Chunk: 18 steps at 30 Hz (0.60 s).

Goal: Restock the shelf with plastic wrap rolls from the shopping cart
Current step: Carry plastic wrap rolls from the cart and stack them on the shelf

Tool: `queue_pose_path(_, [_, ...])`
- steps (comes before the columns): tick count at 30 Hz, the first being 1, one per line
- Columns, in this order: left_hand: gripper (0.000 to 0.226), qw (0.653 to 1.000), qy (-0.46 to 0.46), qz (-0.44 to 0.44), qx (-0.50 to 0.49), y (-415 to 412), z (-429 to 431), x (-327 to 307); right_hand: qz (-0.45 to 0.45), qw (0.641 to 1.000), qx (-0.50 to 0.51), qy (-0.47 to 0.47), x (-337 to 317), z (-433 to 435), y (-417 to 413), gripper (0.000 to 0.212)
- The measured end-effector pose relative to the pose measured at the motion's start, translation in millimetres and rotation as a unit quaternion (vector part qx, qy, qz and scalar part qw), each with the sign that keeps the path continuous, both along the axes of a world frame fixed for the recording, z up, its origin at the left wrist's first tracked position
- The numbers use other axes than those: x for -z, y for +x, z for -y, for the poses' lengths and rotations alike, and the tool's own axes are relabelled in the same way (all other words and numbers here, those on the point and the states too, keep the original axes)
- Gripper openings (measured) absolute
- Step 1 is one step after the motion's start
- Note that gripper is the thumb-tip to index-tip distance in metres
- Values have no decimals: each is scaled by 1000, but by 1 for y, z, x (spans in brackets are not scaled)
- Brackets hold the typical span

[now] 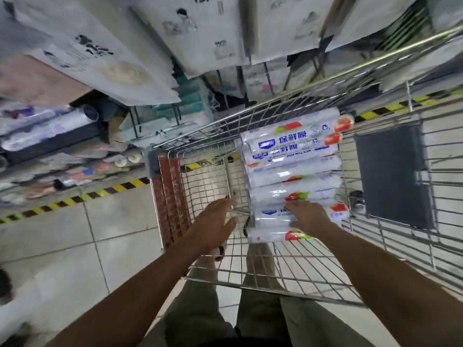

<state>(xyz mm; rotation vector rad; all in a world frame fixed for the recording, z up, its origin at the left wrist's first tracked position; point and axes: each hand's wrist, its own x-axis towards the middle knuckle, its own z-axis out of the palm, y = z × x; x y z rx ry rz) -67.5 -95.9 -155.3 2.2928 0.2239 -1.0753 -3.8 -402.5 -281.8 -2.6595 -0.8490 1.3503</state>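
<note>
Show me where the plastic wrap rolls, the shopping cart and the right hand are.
plastic wrap rolls (293,171): head view, middle roll of the stack.
shopping cart (288,269): head view, bare wire mesh.
right hand (310,217): head view, back of the hand.

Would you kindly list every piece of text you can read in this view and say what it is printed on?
"保鲜膜": blue print on the top plastic wrap roll in the shopping cart.
"鲜膜": partly hidden, on the second roll.
Blue brand logo: too blurred to read.
Small print on the lower rolls: too blurred.
Black print on the hanging white packs: unreadable.
</note>
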Motion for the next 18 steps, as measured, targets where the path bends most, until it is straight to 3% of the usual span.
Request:
queue_pose_path(4, [39,993,-17,-30,-111,9,0,-8,-7,987,92,133,-42,-10,18,59])
queue_pose_path(7, [62,981,-99,-64,-155,14,5,-16,-61,942,233,232,-92,-41,31,59])
queue_pose_path(9, [80,947,-206,-88,-229,23,18,-26,-149,883,332,298,-124,-64,39,51])
queue_pose_path(10, [81,929,-243,-84,-267,26,24,-27,-223,834,384,326,-136,-72,43,42])
queue_pose_path(12, [73,902,-263,-54,-338,33,31,-26,-351,737,475,328,-149,-78,50,38])
queue_pose_path(13, [67,897,-253,-44,-360,36,31,-28,-368,723,497,309,-147,-75,51,40])
queue_pose_path(14, [62,899,-234,-35,-368,38,28,-29,-351,742,496,283,-140,-70,49,38])
queue_pose_path(15, [60,907,-215,-31,-361,39,25,-29,-303,794,467,246,-124,-60,43,32])
queue_pose_path(17, [62,923,-185,-27,-337,36,16,-28,-194,929,290,127,-85,-36,28,29])
queue_pose_path(18, [62,926,-176,-26,-333,33,13,-27,-167,966,187,60,-67,-26,18,37])
